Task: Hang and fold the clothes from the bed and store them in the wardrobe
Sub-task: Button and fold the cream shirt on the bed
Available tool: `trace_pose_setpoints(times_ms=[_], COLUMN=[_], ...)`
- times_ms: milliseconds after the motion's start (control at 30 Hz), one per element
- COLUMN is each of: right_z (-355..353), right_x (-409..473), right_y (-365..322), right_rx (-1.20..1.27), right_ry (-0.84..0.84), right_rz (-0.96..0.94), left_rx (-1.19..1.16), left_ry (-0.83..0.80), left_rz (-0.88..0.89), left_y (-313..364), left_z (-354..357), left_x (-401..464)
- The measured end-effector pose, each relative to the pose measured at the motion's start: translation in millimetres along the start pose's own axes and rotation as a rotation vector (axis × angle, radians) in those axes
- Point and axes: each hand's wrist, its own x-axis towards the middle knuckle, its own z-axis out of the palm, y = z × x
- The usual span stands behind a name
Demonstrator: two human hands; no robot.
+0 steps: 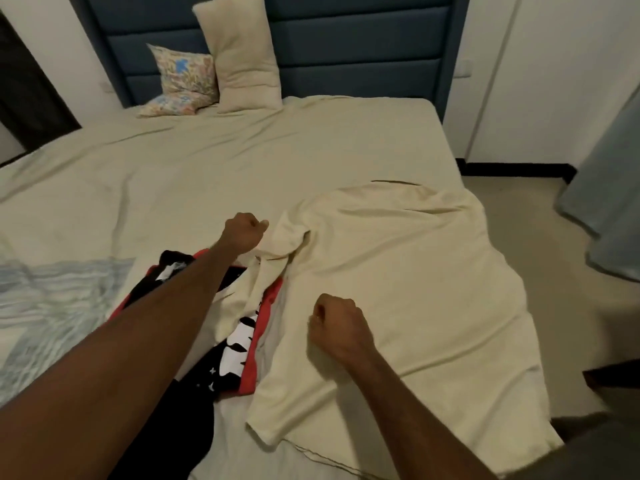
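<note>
Cream shirt (398, 289) spread at the bed's (207, 174) right edge.
I see left hand (244, 230) pinching its collar; right hand (337, 323) gripping its cloth.

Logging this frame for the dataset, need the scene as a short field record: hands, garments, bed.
left hand: grips the cream garment at its upper edge
right hand: fingers curled, on the cream garment's near part; grip not clear
cream garment: spread on the bed, partly over the red and black garment
red and black garment: lies under the left forearm
bed: cream sheet
pillows: two, at the headboard
</note>
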Motion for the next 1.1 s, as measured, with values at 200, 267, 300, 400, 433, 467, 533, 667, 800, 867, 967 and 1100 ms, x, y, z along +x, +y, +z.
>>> trace_pose_setpoints(times_ms=[200,267,300,400,433,467,533,667,800,867,967,1100], right_z=[36.0,40.7,42.4,48.2,50.3,51.6,53.6,55.9,54.1,52.6,50.6,47.7], right_x=[16.3,22.1,24.7,27.4,26.8,25.5,24.6,29.2,31.6,32.8,32.8,31.9], right_y=[-33.6,-36.6,-36.8,-33.7,-32.2,-31.0,-27.1,-25.3,-28.1,-29.9,-33.3,-38.3], right_rx=[0.023,-0.026,-0.046,-0.012,0.003,0.013,0.042,0.070,0.078,0.093,0.102,0.120], right_ry=[-0.078,-0.114,-0.123,-0.122,-0.125,-0.127,-0.120,-0.128,-0.164,-0.183,-0.198,-0.209], right_rz=[0.062,0.075,0.078,0.063,0.054,0.053,0.067,0.082,0.106,0.124,0.137,0.172], left_rx=[-0.029,0.056,0.065,0.054,0.080,0.097,0.062,0.051,-0.022,-0.121,-0.047,-0.414], left_ry=[-0.287,-0.294,-0.258,0.003,0.078,0.126,0.086,-0.311,-0.321,-0.141,0.182,-0.420], left_rz=[-0.215,-0.174,-0.153,-0.078,-0.058,-0.050,-0.065,-0.186,-0.246,-0.155,0.128,0.110], left_y=[-3.5,-5.2,-7.7,-29.7,-38.1,-45.9,-52.0,-55.4,-69.4,-69.8,-62.7,-54.7], left_z=[23.5,30.5,29.9,15.0,8.1,2.1,-4.1,-13.7,-29.2,-41.8,-69.9,-83.1], left_x=[23.6,30.5,35.1,56.3,62.8,67.9,69.9,51.4,39.9,39.4,43.6,23.4])
